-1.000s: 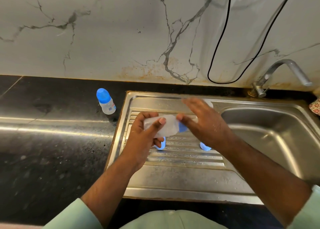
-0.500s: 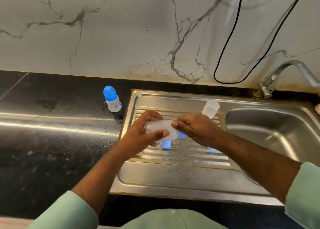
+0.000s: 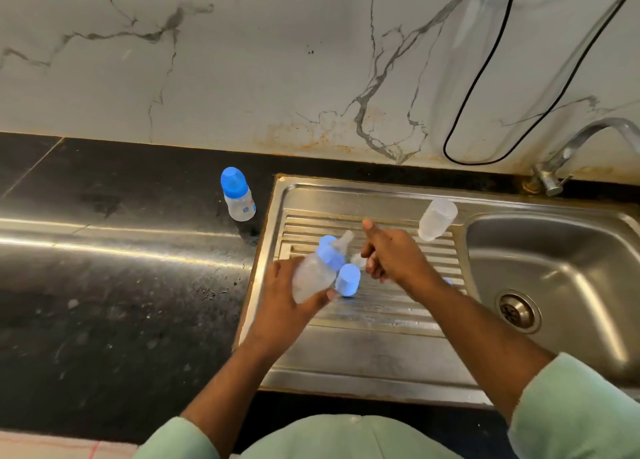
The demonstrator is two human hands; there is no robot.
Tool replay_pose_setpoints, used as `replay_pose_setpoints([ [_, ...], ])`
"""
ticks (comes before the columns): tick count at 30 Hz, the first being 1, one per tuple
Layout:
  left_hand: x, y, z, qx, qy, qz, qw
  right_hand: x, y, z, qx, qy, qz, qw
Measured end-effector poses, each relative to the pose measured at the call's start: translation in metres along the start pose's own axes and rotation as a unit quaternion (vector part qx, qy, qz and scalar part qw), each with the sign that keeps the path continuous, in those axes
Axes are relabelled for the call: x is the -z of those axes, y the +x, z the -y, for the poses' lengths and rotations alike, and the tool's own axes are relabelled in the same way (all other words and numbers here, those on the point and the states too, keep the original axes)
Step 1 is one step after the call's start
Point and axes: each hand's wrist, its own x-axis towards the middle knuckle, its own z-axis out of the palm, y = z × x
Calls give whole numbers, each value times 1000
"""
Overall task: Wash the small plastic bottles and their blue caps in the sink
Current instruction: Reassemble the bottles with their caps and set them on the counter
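Your left hand (image 3: 287, 299) grips a ringed, teated bottle (image 3: 313, 276) over the drainboard (image 3: 374, 351); your right hand (image 3: 391, 257) hangs beside it, fingers curled, contents indiscernible. One capped bottle (image 3: 239, 198) stands on the worktop (image 3: 121, 285). A loose cap (image 3: 347, 280) and an inverted bottle (image 3: 437, 218) await attention. Work appears part done.

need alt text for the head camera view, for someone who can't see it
A person's left hand grips a small plastic bottle with a blue collar and teat over a steel sink's drainboard, while the right hand hovers beside it with fingers curled. A loose blue cap and an upturned clear bottle sit on the drainboard; a capped bottle stands on the black counter.
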Motion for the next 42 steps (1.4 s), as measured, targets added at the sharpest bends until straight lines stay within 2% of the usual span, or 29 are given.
replay_pose_setpoints([
  [1, 2, 2, 5, 17, -21, -8, 1000, -3, 4, -13, 57, -102, -25, 993],
  [3, 5, 7, 17, 31, -17, -10, 999, -16, 4, -34, 142, -317, 39, 937],
  [5, 9, 10, 24, 30, -4, -14, 999, -32, 5, -49, 158, -433, 115, 880],
  [6, 9, 12, 25, 28, -10, -17, 999, -37, 8, -54, 156, -453, 122, 869],
  [7, 9, 14, 27, 27, -20, -21, 999, -39, 12, -54, 151, -456, 124, 868],
  [8, 9, 15, 26, 24, -30, -27, 999, -38, 14, -53, 146, -426, 123, 884],
  [10, 10, 15, 25, 21, -47, -32, 998, -30, 9, -39, 144, -305, 72, 939],
  [11, 11, 16, 25, 23, -60, -31, 997, -22, 3, -28, 158, -219, -7, 963],
  [12, 13, 17, 25, 26, -74, -30, 996, -15, -3, -14, 194, -136, -103, 966],
  [13, 15, 17, 23, 28, -82, -29, 996, -9, -10, 1, 230, -87, -191, 950],
  [14, 17, 18, 22, 29, -89, -29, 995, -4, -13, 14, 256, -68, -230, 936],
  [15, 17, 18, 21, 29, -98, -28, 994, -1, -13, 24, 249, -106, -200, 942],
  [17, 17, 18, 21, 34, -106, -23, 994, -2, -8, 32, 170, -210, -63, 961],
  [18, 17, 18, 20, 38, -102, -18, 994, -3, -9, 38, 160, -207, -56, 964],
  [19, 18, 19, 19, 37, -100, -15, 994, 1, -11, 46, 179, -168, -82, 966],
  [21, 18, 21, 20, 34, -100, -21, 994, 3, -19, 63, 259, -129, -98, 952],
  [24, 22, 21, 21, 37, -103, -14, 994, -7, -25, 73, 304, -188, 3, 934],
  [29, 30, 22, 25, 11, -80, -1, 997, -14, -17, 86, 302, -177, 45, 936],
  [34, 36, 21, 23, -3, -91, -13, 996, -34, -16, 99, 277, -204, 131, 930],
  [37, 40, 19, 26, -3, -111, -45, 993, -47, -12, 104, 281, -192, 120, 933],
  [42, 40, 20, 30, 1, -76, -151, 986, -84, -10, 104, 287, -160, 27, 944],
])
